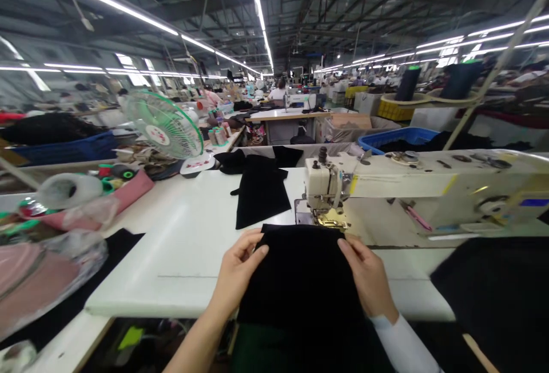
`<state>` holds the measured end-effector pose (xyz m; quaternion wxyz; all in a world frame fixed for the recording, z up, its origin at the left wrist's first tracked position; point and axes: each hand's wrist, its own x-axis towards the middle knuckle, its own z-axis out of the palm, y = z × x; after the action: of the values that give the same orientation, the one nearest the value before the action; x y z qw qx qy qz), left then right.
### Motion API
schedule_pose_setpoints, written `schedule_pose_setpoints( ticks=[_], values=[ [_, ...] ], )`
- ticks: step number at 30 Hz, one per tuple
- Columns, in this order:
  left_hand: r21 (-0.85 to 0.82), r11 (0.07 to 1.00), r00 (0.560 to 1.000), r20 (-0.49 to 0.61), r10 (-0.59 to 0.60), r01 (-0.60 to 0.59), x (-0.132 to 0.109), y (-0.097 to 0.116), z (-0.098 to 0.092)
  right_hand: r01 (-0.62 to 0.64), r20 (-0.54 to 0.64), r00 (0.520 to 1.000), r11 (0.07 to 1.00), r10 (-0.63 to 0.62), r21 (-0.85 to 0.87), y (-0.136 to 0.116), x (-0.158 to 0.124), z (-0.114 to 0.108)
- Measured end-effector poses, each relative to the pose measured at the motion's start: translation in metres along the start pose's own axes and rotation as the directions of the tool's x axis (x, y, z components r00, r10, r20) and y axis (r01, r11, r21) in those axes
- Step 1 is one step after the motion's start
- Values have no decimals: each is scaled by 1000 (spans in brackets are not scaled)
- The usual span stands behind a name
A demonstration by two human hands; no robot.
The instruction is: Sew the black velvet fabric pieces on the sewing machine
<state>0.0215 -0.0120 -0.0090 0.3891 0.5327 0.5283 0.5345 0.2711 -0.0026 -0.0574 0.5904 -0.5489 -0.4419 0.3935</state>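
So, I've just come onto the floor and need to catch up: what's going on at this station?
A person works at a cream-white industrial sewing machine on a white table. Both hands are on a black piece of fabric whose far edge lies at the machine's presser foot. The left hand pinches its left edge and the right hand lies on its right edge. More black fabric pieces lie further back on the table, near a green desk fan.

Black fabric piece (300,287): plain, matte, spread flat on the white counter (193,247) right before you, near part hanging over the near edge. Far edge straight, just at the foot of the sewing machine (386,187). Your left grip (240,270) pinches its far-left corner; right grip (366,276) on the far-right one.
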Motion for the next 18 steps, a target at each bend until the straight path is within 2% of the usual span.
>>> schedule_pose_setpoints(
  ticks=[4, 10, 15, 18],
  values=[
    [-76, 996, 996, -70, -50, 44, -5, 14, 4, 55, -47, 997, 995, -59, -82, -2, -6, -10],
    [-84, 996, 980, -200, -11, -5, -9, 21, 11, -32, -126, 992, 997, 23, -75, -7, -16, -22],
    [-266, 953, 966, -171, -197, 147, -9, 19, 14, -171, -173, 963, 966, 205, 196, -7, -18, -23],
    [-329, 925, 957, -149, -249, 189, -9, 19, 14, -218, -165, 946, 924, 279, 313, -8, -19, -22]
  ],
)
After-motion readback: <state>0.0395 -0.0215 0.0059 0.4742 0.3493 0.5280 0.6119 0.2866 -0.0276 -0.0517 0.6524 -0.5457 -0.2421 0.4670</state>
